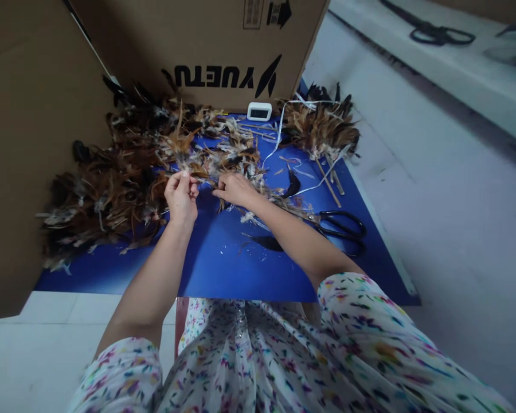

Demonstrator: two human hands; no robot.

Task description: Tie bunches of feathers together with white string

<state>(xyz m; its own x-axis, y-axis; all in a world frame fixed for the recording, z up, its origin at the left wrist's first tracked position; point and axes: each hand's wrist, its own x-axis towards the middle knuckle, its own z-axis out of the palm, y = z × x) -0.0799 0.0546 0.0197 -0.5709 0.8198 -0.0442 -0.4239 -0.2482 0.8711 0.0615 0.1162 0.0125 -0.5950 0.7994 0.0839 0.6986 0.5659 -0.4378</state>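
Left hand: thumb, forefinger together, clamped on tawny feather tuft. Right hand: fingers curled at mottled brown-white feathers; cannot tell if clamped.

- Left grip pinching brown feathers
- Right grip just beside it
- Black-handled scissors on blue counter
- White digital device before printed cardboard

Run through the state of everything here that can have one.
Left hand: pinching a brown feather tuft.
Right hand: curled, grip unclear.
Black-handled metal scissors: lying flat, blades partly hidden.
White rounded plastic device: screen readout illegible.
Brown cardboard panel: standing, black lettering upside down.
Thin white ribbon: loose, uncoiled.
Brown-and-black feathers: loosely heaped.
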